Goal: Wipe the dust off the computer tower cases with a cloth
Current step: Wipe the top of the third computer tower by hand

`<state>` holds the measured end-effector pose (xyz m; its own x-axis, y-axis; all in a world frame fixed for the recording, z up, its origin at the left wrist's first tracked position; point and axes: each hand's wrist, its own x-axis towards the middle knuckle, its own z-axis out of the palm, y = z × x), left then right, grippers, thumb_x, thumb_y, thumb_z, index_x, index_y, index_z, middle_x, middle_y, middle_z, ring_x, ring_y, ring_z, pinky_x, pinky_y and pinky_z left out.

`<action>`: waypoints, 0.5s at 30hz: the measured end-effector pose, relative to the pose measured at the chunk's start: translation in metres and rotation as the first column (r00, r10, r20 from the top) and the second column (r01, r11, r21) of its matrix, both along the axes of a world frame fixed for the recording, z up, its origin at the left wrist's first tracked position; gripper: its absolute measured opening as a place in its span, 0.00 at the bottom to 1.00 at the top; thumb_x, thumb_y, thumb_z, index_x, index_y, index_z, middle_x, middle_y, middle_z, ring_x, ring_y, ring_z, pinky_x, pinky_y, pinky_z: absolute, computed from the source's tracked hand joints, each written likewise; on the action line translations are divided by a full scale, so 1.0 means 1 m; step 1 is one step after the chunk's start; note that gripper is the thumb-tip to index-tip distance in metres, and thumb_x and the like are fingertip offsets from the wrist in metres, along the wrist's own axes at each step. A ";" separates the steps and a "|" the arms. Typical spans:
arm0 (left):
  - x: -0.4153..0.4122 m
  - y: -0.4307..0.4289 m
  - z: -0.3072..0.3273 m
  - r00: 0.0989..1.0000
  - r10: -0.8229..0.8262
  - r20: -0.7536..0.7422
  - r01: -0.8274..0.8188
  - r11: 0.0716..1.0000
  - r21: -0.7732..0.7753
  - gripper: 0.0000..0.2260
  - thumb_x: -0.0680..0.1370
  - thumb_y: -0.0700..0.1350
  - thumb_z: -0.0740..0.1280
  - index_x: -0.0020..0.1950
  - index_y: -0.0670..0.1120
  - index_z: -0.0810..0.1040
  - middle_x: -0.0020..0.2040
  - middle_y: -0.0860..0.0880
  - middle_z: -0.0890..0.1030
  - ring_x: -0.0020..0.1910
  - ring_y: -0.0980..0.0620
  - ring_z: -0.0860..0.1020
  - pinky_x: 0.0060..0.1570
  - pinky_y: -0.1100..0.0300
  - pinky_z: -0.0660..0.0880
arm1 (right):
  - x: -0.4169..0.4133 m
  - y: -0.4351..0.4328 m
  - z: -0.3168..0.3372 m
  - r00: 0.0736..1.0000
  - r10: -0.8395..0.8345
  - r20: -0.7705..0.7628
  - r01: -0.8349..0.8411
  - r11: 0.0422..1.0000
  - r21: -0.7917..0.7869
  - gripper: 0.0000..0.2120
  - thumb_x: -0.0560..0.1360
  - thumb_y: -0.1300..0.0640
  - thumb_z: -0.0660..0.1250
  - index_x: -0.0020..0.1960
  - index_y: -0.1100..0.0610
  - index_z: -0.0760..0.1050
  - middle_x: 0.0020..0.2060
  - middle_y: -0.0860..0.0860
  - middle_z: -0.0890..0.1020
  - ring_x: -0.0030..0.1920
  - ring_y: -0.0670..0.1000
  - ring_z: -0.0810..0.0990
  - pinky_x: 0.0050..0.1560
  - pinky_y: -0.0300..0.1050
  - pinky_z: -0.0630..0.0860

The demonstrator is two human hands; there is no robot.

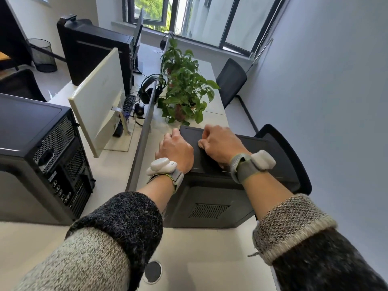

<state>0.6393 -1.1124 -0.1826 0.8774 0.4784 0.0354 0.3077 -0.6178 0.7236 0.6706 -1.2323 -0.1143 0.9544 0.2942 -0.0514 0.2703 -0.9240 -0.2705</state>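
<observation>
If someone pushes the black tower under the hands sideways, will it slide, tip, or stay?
The tower looks like a rigid metal box, so probably stiff and heavy. It stands upright, so a push near the top, where the left hand and right hand are, might tip it. The desk looks smooth; a low push would likely slide it.

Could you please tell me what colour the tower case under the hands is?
Black; the tower case shows best in the head view.
</observation>
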 end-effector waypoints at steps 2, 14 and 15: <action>-0.001 0.000 -0.001 1.000 -0.009 -0.001 0.009 1.000 0.005 0.13 0.85 0.43 0.55 0.66 0.43 0.72 0.62 0.40 0.77 0.61 0.37 0.76 0.59 0.42 0.74 | -0.004 0.000 -0.001 1.000 -0.009 -0.001 0.009 1.000 0.029 0.06 0.81 0.46 0.69 0.52 0.48 0.77 0.52 0.52 0.82 0.53 0.57 0.81 0.59 0.59 0.81; -0.003 0.000 0.000 1.000 -0.020 -0.002 0.020 1.000 0.009 0.13 0.85 0.43 0.54 0.66 0.43 0.72 0.62 0.39 0.77 0.62 0.36 0.76 0.61 0.40 0.74 | -0.045 -0.011 0.002 1.000 0.001 0.011 -0.001 1.000 -0.017 0.06 0.82 0.46 0.67 0.53 0.48 0.75 0.52 0.51 0.82 0.51 0.58 0.82 0.56 0.58 0.81; -0.003 0.001 -0.001 1.000 -0.019 0.005 0.019 1.000 0.002 0.13 0.85 0.43 0.54 0.66 0.43 0.73 0.62 0.38 0.77 0.62 0.35 0.76 0.62 0.40 0.74 | -0.047 -0.007 0.001 0.999 -0.001 0.044 0.003 0.999 -0.041 0.07 0.83 0.46 0.66 0.54 0.49 0.75 0.53 0.52 0.81 0.52 0.58 0.82 0.56 0.58 0.81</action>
